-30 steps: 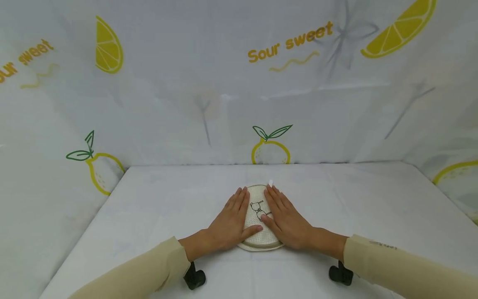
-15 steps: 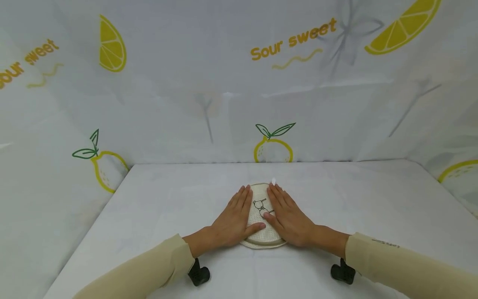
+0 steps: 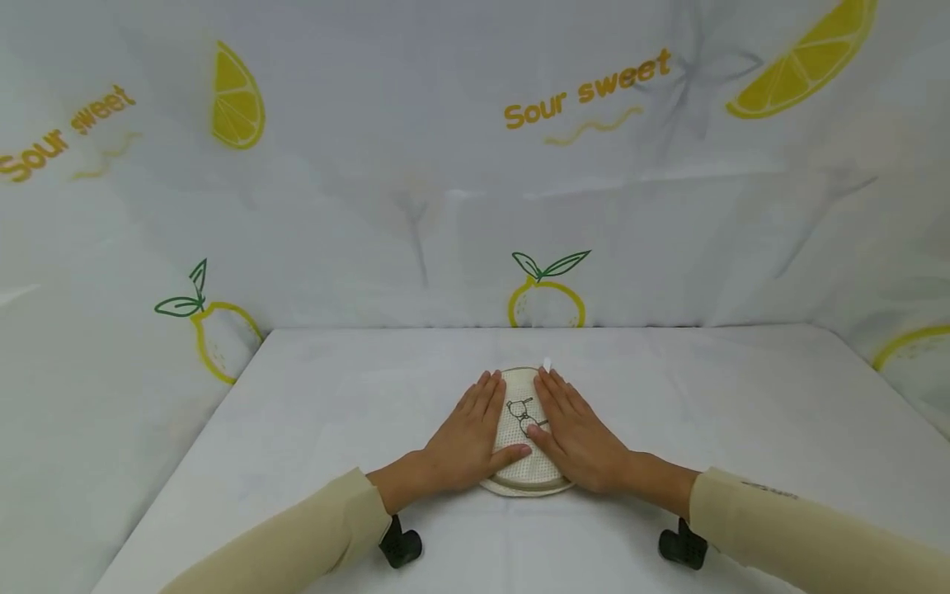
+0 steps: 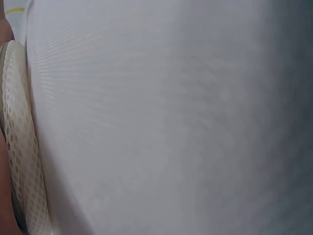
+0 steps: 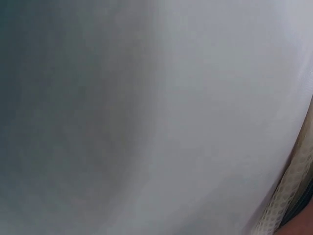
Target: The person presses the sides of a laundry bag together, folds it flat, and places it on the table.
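Observation:
A round cream mesh laundry bag (image 3: 519,468) with a dark line drawing of a small animal lies flat on the white table, a small white tag at its far edge. My left hand (image 3: 465,437) rests on the bag's left side, fingers straight and pointing away, thumb stretched toward the middle. On the right side, my right hand (image 3: 582,437) presses flat with straight fingers, its thumb touching the drawing. The left wrist view shows the bag's thick mesh side (image 4: 24,142) at its left edge. In the right wrist view the mesh edge (image 5: 288,188) appears at lower right, beside a dark strip.
The white-covered table (image 3: 356,388) extends around the bag on every side. A white curtain (image 3: 334,206) with lemon prints hangs behind and at both sides. Black wrist-camera mounts (image 3: 401,544) hang below each sleeve.
Both hands stay in place on the laundry bag. The whole head view has shifted slightly, with the scene a little farther right.

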Available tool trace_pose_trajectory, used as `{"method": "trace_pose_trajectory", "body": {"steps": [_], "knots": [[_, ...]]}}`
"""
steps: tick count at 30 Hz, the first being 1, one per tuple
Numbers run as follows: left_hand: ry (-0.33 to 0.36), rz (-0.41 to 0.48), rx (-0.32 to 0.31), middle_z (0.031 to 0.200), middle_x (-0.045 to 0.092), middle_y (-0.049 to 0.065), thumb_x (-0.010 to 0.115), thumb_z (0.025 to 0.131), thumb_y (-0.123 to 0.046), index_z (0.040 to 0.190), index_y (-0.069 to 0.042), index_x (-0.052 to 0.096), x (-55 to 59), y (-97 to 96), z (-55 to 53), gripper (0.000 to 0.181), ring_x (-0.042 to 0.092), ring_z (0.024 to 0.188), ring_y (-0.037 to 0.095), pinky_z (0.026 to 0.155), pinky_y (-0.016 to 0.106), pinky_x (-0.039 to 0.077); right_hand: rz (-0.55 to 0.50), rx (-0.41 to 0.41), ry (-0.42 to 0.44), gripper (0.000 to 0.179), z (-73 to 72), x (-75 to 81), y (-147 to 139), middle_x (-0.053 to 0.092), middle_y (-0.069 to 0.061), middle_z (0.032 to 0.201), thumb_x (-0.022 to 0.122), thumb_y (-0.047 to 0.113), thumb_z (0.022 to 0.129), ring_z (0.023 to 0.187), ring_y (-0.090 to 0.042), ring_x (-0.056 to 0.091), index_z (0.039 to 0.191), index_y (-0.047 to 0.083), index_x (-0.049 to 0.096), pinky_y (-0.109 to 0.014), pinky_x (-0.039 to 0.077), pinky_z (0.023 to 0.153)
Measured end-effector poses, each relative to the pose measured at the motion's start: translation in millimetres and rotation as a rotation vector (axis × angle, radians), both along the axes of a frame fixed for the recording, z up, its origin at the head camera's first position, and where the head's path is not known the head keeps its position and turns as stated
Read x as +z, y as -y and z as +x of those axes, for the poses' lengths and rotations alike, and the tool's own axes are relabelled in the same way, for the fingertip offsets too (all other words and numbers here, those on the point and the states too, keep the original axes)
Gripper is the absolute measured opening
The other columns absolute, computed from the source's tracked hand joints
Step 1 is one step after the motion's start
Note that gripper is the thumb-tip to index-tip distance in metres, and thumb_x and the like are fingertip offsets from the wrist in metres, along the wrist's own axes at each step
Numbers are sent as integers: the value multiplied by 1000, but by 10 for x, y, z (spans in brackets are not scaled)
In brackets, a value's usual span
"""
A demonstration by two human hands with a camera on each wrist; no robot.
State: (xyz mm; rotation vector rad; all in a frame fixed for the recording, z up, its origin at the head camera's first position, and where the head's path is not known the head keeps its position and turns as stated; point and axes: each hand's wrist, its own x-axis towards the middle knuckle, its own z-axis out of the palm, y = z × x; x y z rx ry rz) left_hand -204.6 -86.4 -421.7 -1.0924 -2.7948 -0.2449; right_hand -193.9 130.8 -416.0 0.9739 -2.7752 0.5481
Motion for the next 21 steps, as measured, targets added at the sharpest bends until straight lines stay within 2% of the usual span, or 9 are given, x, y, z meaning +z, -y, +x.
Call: {"method": "trace_pose_trajectory", "body": {"steps": [6,13,17,21], "knots": [[6,26,9,156,10,23,31,96,-64,148,10,14,45,-32,-54,92,6,144,34,114,40,11,-28,1,-44,65,-31,17,-45,15,-24,155,41,33,103,142,-39,12,147,-11,21,-51,14,112],[47,70,36,156,12,21,31,94,-67,149,7,17,34,15,-75,93,7,144,33,114,39,12,-17,14,-31,65,-85,23,-45,15,-19,156,41,38,103,142,-36,13,148,-5,23,-51,16,111],[62,105,52,157,12,18,32,93,-68,150,4,18,37,71,-55,93,8,144,32,114,39,13,17,14,-68,67,-72,109,-50,13,-16,157,44,42,101,143,-33,13,149,-1,26,-50,18,111],[43,143,66,157,13,16,30,92,-70,151,0,19,115,159,-20,93,4,144,32,114,41,13,30,1,-74,72,-44,236,-108,12,-11,158,47,48,98,143,-31,12,150,4,26,-51,19,111]]}}
